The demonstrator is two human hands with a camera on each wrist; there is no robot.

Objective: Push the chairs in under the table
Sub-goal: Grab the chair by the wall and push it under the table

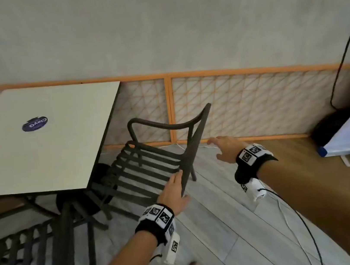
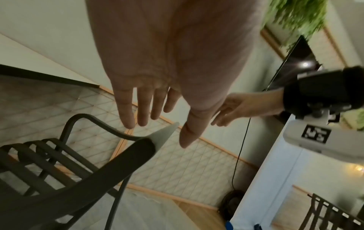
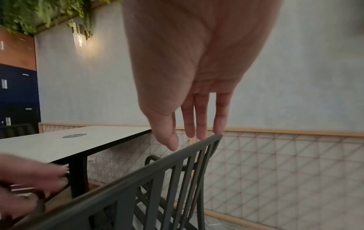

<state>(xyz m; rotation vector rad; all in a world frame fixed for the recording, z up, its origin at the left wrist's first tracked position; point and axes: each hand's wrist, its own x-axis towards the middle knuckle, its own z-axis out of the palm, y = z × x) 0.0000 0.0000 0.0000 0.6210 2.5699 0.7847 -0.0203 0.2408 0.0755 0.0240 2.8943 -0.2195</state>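
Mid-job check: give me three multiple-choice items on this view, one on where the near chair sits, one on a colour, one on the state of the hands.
1. Where is the dark slatted chair relative to the square table?
A. At its right side, seat front reaching under the edge
B. On top of it
C. Lying on its side by the wall

2. What colour is the round sticker on the table?
A. Red
B. Dark blue
C. Yellow

3. How is the left hand placed?
A. Fist in the air
B. Flat on the tabletop
C. Fingers straight, at the chair's backrest

Answers: 1 A, the seat slats meet the table's right edge. 2 B, the sticker reads dark blue on the pale top. 3 C, straight fingers lie along the backrest end, while the right hand is open near the other end.
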